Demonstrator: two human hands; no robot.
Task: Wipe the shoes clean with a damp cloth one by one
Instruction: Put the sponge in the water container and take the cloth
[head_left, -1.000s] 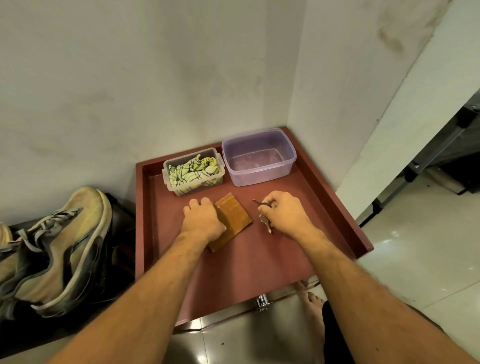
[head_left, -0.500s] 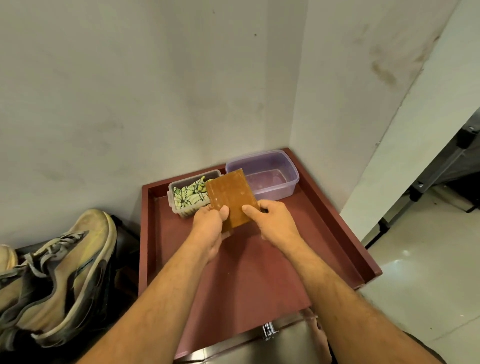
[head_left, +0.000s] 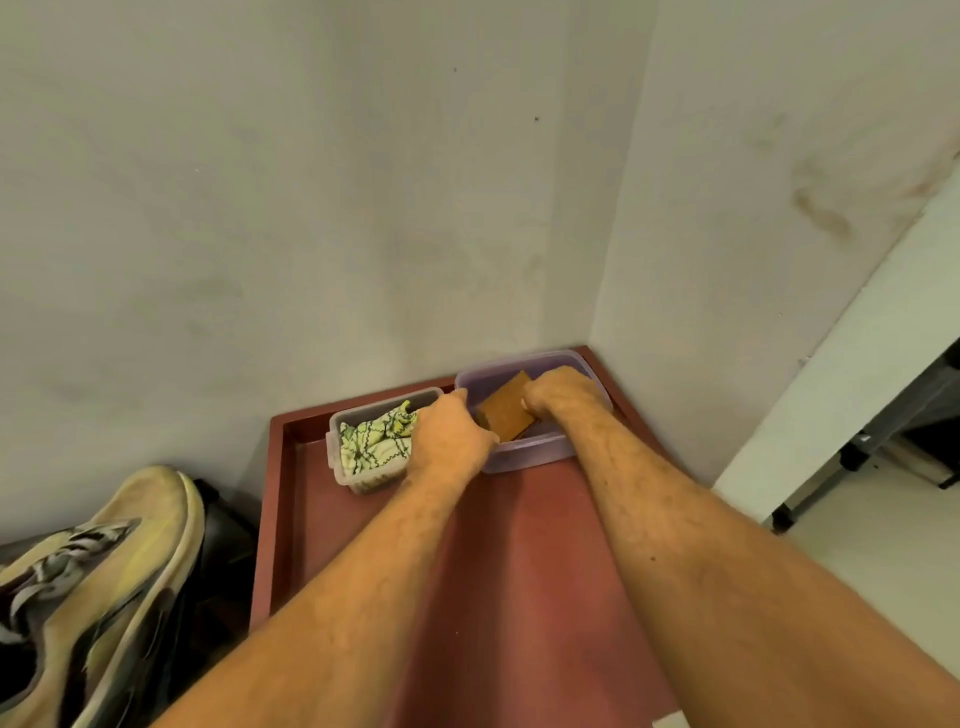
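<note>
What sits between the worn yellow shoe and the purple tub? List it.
In the head view, between the worn yellow sneaker and the purple plastic tub sits a small clear plastic box holding a green-patterned cloth, partly hidden by the left hand.

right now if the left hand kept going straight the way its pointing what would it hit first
Probably the near left rim of the purple tub. The left hand points up and right at it, already at the brown cloth inside. Depth is unclear from this view.
</note>
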